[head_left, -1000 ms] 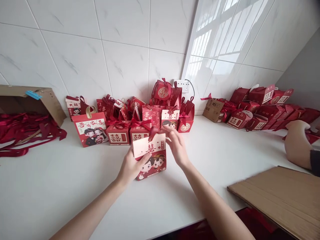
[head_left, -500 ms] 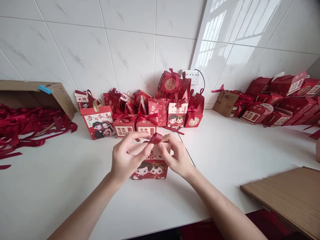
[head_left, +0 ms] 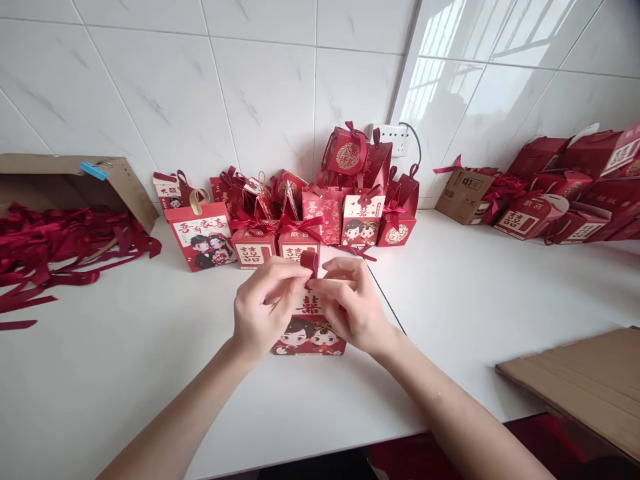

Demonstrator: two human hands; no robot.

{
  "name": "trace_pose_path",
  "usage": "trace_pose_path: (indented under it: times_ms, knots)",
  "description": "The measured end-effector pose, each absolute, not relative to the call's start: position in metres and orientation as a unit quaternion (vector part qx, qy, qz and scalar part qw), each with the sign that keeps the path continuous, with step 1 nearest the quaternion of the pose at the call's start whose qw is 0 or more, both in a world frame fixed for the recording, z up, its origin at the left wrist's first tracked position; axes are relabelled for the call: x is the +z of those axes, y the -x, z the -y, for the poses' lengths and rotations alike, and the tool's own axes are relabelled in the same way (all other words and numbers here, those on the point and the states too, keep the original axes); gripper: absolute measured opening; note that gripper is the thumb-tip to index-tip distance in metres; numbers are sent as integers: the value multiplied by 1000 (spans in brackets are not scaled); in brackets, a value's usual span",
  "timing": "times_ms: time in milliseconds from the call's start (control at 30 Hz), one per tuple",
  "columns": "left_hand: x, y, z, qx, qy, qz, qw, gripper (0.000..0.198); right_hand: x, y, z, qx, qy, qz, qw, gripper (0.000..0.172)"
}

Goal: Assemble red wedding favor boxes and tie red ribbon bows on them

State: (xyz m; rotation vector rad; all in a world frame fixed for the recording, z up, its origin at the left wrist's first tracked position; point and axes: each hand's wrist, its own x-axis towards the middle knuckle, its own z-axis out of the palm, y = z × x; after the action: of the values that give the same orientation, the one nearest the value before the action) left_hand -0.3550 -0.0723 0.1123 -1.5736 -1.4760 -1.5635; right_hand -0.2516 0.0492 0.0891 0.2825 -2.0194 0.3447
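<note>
A red and white gift box [head_left: 309, 337] with a cartoon couple on its front stands upright on the white table, in front of me. At its top a dark red ribbon [head_left: 309, 261] rises in a small loop. My left hand [head_left: 267, 300] pinches the base of that loop between thumb and forefinger. From the other side my right hand [head_left: 357, 300] closes its thumb and fingertips at the same spot, against the ribbon. The fingers partly cover the upper part of the box, and the ribbon's ends are hidden.
Behind my hands, several decorated boxes [head_left: 323, 217] line the wall. An open carton [head_left: 137, 193] on the left spills red ribbons [head_left: 95, 243]. More red boxes [head_left: 555, 193] pile up at the right, with a cardboard sheet [head_left: 580, 380] nearer.
The ribbon loop now stands more upright between my fingers. My right fingers have come in closer to its base, and the view has shifted slightly.
</note>
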Motion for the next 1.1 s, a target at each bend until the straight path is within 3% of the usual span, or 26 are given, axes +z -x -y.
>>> trace_pose_path:
  times_ms: [200, 367, 967, 1100]
  knots:
    - [113, 357, 77, -555, 607, 538, 185, 30, 91, 250, -51, 135, -104, 844, 508, 30]
    - [110, 360, 76, -524, 632, 532, 208, 42, 95, 250, -52, 134, -89, 840, 519, 19]
    - [106, 358, 73, -540, 616, 548, 171, 36, 102, 247, -51, 228, -87, 816, 525, 19]
    - [101, 356, 71, -592, 566, 562, 111, 38, 101, 247, -52, 241, -58, 825, 508, 18]
